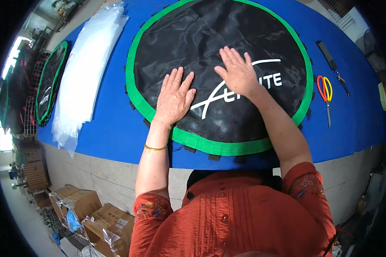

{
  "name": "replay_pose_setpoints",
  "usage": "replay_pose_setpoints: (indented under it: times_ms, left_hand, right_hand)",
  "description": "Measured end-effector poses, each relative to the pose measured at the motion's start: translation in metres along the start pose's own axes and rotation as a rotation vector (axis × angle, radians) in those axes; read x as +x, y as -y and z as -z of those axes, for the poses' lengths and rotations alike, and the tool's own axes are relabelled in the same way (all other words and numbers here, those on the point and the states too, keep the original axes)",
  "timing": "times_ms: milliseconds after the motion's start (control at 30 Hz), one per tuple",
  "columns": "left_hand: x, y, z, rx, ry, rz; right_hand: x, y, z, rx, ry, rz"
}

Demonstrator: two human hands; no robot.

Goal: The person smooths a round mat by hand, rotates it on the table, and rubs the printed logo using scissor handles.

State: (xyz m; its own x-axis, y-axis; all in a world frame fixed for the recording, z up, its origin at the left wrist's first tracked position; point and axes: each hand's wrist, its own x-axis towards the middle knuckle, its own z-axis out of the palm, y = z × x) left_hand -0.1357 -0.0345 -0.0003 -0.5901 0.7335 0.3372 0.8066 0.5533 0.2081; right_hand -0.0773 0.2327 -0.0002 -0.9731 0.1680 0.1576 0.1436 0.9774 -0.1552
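Note:
A round black mesh trampoline mat with a green webbing border lies spread on the blue table. White lettering and a curved white line are printed on it, partly covered by my right hand. My left hand rests flat on the mat's left part, fingers stretched out. Over the print, near the middle, my right hand lies palm down with its fingers spread. Neither hand holds anything. Short black tabs stick out around the green edge. Some wrinkles show in the mesh towards the far side.
A stack of clear plastic bags lies on the table to the left. Scissors with red and yellow handles and a black-handled tool are at the right. Another folded mat is at far left. Cardboard boxes stand on the floor.

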Motion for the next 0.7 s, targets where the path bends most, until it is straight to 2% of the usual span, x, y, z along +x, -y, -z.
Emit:
replay_pose_setpoints:
  times_ms: [433,700]
  left_hand:
    - [-0.001,0.004,-0.002,-0.046,0.031,0.032]
    - [0.0,0.004,-0.002,-0.033,0.042,0.03]
  right_hand:
    - [0.001,-0.019,-0.014,0.03,-0.148,0.028]
    - [0.017,0.039,-0.008,-0.086,-0.074,-0.168]
